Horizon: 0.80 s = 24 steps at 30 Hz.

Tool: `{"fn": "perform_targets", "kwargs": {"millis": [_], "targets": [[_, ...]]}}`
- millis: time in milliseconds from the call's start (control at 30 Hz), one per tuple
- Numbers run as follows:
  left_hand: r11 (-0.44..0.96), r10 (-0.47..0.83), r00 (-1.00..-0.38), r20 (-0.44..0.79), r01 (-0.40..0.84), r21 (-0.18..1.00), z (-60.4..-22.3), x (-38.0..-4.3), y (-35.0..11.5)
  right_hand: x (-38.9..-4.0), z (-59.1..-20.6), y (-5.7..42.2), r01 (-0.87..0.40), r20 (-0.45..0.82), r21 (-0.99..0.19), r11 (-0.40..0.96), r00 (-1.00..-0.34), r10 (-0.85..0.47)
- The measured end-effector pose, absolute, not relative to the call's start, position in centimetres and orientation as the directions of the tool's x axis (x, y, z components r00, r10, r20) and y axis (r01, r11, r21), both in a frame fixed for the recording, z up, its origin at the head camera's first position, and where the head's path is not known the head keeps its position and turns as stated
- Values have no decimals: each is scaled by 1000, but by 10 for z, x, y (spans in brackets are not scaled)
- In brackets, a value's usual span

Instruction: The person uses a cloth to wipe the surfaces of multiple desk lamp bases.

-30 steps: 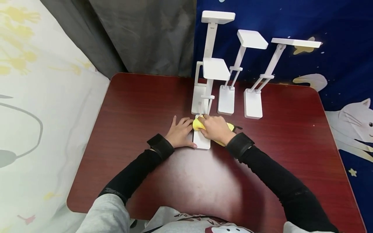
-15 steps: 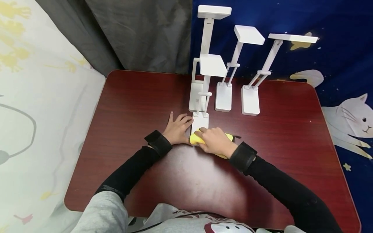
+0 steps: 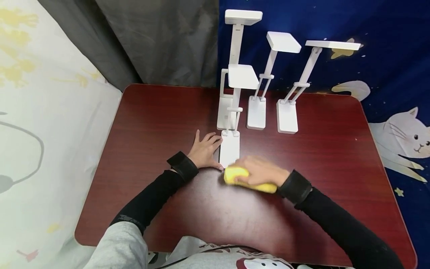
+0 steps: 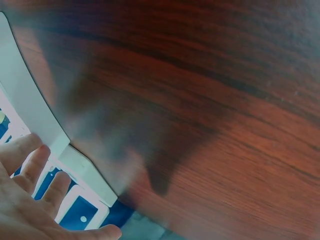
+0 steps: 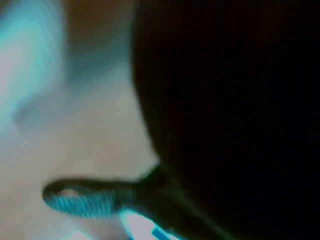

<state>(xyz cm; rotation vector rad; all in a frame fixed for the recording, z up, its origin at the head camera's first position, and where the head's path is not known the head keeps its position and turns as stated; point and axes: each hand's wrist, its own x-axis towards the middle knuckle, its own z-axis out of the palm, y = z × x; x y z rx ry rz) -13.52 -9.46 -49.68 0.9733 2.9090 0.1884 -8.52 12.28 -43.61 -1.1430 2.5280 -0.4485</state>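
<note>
A white desk lamp (image 3: pixel 230 149) stands nearest the person, its flat head raised above its base. My left hand (image 3: pixel 203 154), fingers spread, rests along the left side of that base; the left wrist view shows its fingertips at the white base (image 4: pixel 37 105). At the base's front right corner my right hand (image 3: pixel 260 171) grips a bunched yellow cloth (image 3: pixel 233 174), low over the tabletop. Both hand and cloth are motion-blurred. Dark fabric fills much of the right wrist view, with a small ribbed hanging loop (image 5: pixel 85 200) sticking out of it.
Three more white desk lamps stand behind: a left one (image 3: pixel 224 116) partly hidden by the near lamp, a middle one (image 3: pixel 256 114) and a right one (image 3: pixel 287 117). The reddish-brown table (image 3: pixel 161 119) meets a grey curtain (image 3: pixel 174 45) and a blue printed cloth (image 3: pixel 396 45).
My right hand has drawn the yellow cloth toward the person, from the back of the lamp's base down past its front edge. The left hand stays beside the base.
</note>
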Motion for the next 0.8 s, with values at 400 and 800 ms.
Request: {"fn": "perform_targets", "kwargs": {"millis": [400, 800], "targets": [[792, 605, -794, -62, 592, 146, -499, -131, -87, -141, -454, 129, -630, 8, -17, 777, -777, -630], [794, 599, -800, -15, 592, 138, -495, -136, -94, -94, -459, 128, -683, -40, -174, 709, -715, -698]]}}
